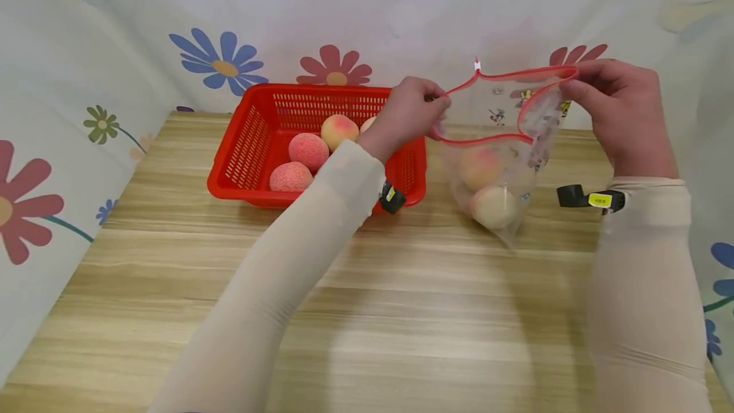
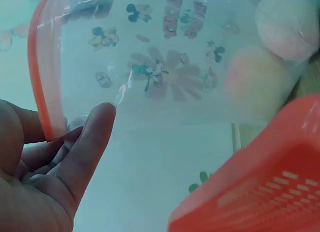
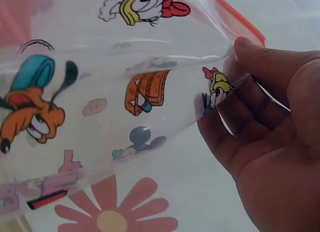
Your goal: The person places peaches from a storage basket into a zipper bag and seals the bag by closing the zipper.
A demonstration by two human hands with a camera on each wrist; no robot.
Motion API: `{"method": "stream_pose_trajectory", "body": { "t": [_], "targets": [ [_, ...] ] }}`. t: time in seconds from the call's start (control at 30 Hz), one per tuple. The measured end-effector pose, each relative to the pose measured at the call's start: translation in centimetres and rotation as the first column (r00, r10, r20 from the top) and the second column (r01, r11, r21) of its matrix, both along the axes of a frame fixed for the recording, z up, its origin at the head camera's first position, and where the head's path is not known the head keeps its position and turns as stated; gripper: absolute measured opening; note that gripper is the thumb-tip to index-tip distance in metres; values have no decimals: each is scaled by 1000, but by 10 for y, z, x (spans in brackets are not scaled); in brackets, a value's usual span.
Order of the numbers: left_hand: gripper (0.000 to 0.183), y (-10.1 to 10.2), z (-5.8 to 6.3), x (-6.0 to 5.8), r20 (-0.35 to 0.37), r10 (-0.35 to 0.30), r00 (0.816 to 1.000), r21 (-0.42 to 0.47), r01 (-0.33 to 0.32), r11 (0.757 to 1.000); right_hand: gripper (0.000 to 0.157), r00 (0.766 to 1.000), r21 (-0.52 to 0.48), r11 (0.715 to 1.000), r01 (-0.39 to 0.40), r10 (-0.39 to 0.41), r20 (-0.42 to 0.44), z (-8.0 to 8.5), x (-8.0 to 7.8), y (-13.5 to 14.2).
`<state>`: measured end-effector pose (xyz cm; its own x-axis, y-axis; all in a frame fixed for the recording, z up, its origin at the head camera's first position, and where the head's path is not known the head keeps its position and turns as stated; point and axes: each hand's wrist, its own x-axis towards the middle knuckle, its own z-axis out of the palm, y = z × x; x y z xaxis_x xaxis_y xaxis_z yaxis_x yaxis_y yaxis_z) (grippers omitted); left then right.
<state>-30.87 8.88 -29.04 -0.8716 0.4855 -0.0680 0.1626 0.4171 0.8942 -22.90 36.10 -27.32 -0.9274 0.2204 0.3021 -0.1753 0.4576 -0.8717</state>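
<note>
A clear zip bag (image 1: 497, 113) with a red zip edge and cartoon prints hangs between my two hands, its mouth spread wide. Two peaches, one pinkish (image 1: 480, 166) and one paler (image 1: 493, 206), lie at its bottom. My left hand (image 1: 414, 110) pinches the left end of the mouth; in the left wrist view its thumb (image 2: 97, 134) presses the film beside the red edge. On the other side, my right hand (image 1: 627, 107) pinches the right corner between thumb and fingers. The white slider (image 1: 477, 65) sits on the far rim.
Left of the bag stands a red plastic basket (image 1: 235, 193) with several peaches, among them a pink one (image 1: 308, 150) and a yellow-pink one (image 1: 339, 130). My left forearm crosses over its front right corner. Behind the wooden table (image 1: 401, 311) hangs a flowered cloth (image 1: 459, 18).
</note>
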Motion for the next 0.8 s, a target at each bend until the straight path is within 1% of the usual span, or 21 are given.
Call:
{"method": "stream_pose_trajectory", "body": {
  "t": [0.13, 0.2, 0.27, 0.33, 0.43, 0.5, 0.57, 0.67, 0.8],
  "targets": [
    [24, 6, -5, 2, 18, -47, 999, -12, 47, 999, 28, 999, -51, 999, 4, -6, -37, 7, 0, 3],
    [24, 6, -9, 1, 38, -54, 998, -17, 54, 998, 29, 998, -58, 998, 3, -7, -59, 9, 0, 1],
    [25, 5, -15, -1, 29, -56, 998, -57, 58, 997, 29, 999, -29, 1000, 9, -11, -53, 9, 0, -5],
    [25, 2, -22, -4, 2, -48, 999, -122, 48, 991, 29, 999, 27, 1000, 6, -5, -38, 4, -1, -12],
    [24, -3, -31, -7, -59, -30, 998, -225, 16, 974, 27, 999, 91, 996, -18, 21, -33, -8, -2, -24],
    [27, -7, -35, -9, -87, -17, 996, -276, -7, 961, 26, 997, 88, 995, -37, 42, -58, -15, -3, -32],
    [29, -9, -38, -11, -103, -13, 995, -305, -19, 952, 25, 994, 74, 996, -51, 58, -95, -20, -5, -39],
    [32, -11, -41, -12, -120, -23, 992, -338, -19, 941, 25, 991, 73, 996, -46, 55, -125, -25, -5, -47],
    [32, -11, -44, -11, -104, -45, 994, -360, 4, 933, 27, 994, 72, 997, -20, 27, -104, -32, -3, -54]
  ]
}}
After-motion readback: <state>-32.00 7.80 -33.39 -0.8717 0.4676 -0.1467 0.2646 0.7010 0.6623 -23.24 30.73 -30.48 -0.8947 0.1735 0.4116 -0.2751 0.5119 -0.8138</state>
